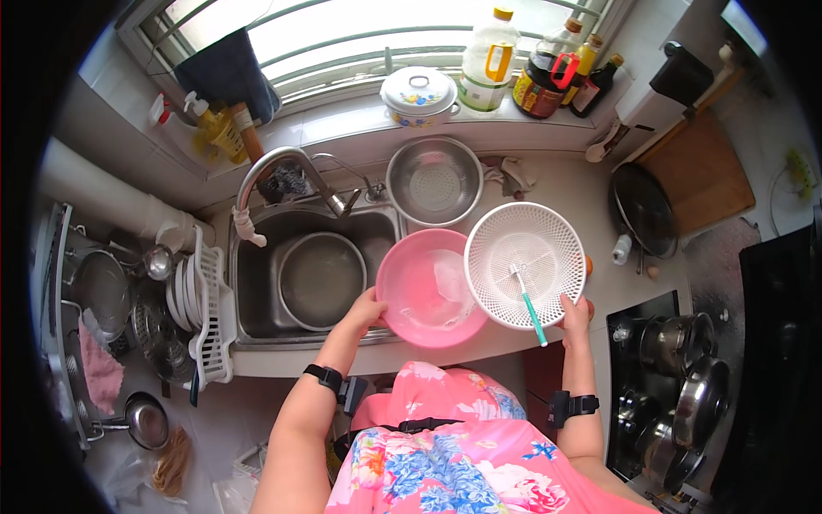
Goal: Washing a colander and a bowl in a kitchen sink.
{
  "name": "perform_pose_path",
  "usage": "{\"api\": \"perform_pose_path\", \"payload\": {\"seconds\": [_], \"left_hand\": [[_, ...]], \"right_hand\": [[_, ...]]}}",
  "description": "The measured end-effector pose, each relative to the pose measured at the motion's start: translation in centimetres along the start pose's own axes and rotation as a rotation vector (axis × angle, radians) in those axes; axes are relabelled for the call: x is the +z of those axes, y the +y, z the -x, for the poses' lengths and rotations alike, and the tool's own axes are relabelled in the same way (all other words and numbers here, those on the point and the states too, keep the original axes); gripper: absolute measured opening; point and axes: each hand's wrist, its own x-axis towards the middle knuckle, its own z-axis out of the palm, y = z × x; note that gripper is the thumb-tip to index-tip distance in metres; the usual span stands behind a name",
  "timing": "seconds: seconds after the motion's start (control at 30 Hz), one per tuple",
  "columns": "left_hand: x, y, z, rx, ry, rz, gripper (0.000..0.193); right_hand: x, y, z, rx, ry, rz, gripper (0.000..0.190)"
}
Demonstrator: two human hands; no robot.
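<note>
My left hand grips the left rim of a pink plastic basin at the counter's front edge, beside the sink. Water or suds show in the basin. On the right, my right hand holds the lower right rim of a white plastic colander, which overlaps the basin's right side. A toothbrush with a green handle lies in the colander, its handle end crossing the rim. Behind the basin stands a perforated metal colander. A round metal basin with cloudy liquid sits inside the sink.
A curved faucet arches over the sink, with a white dish rack to its left. A black wok and a wooden cutting board stand at right, behind the cooktop with pots. Bottles and a lidded enamel pot line the windowsill.
</note>
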Motion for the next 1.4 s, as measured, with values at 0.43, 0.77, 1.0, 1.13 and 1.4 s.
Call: {"api": "perform_pose_path", "payload": {"seconds": [0.43,0.77,1.0,1.13,1.4], "left_hand": [[-12.5,-7.5,11.5,-0.063,0.334,0.265,0.044],[-15.4,-13.7,15.1,-0.045,0.365,0.661,0.05],[-14.9,-15.5,14.3,-0.074,0.404,0.788,0.049],[-15.5,-15.6,14.7,-0.041,0.365,0.761,0.048],[-16.4,-11.5,14.9,-0.07,0.235,0.6,0.043]], "right_hand": [[5.0,7.9,-1.5,0.068,-0.099,0.002,0.031],[6.9,5.1,-0.3,0.219,-0.105,0.716,0.043],[8.4,2.5,0.4,-0.577,-0.139,0.841,0.019],[17.9,0.2,3.2,-0.379,-0.438,0.823,0.02],[33.7,8.1,9.4,0.172,-0.936,0.569,0.048]]}}
